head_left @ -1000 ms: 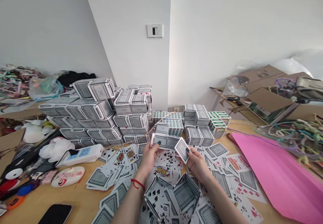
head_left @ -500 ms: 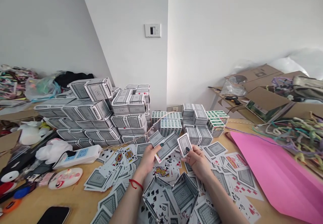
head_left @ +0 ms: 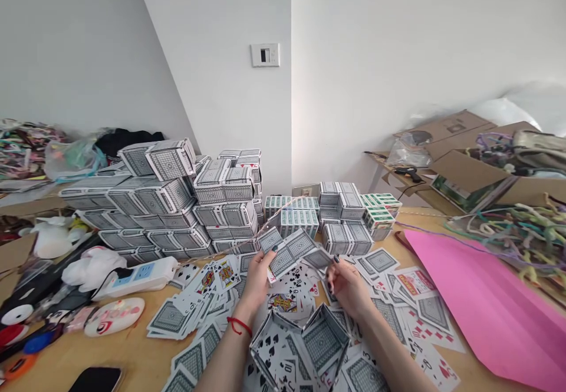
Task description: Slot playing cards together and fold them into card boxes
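My left hand (head_left: pixel 255 279) is closed on a short strip of playing cards (head_left: pixel 290 252), grey patterned backs up, its thumb lying on top. At the strip's right end, my right hand (head_left: pixel 349 289) pinches a single playing card (head_left: pixel 317 257) by its right edge. That card is tilted, and its left side meets or overlaps the strip; I cannot tell whether they are joined. Below both hands stands an open heart-shaped frame (head_left: pixel 325 342) built from cards. Loose cards (head_left: pixel 170 316) lie spread around it, some face up.
Stacked card-covered blocks (head_left: pixel 150 194) rise at the back left, and a smaller stack (head_left: pixel 347 236) at the back right. Green card boxes (head_left: pixel 299 218) stand between. Around are a power strip (head_left: pixel 139 277), a phone (head_left: pixel 95 379), pink paper (head_left: pixel 481 297) and a carton (head_left: pixel 469 174).
The single card in my right hand has turned from upright to a flatter tilt and moved against the strip's right end. My left hand keeps hold of the strip.
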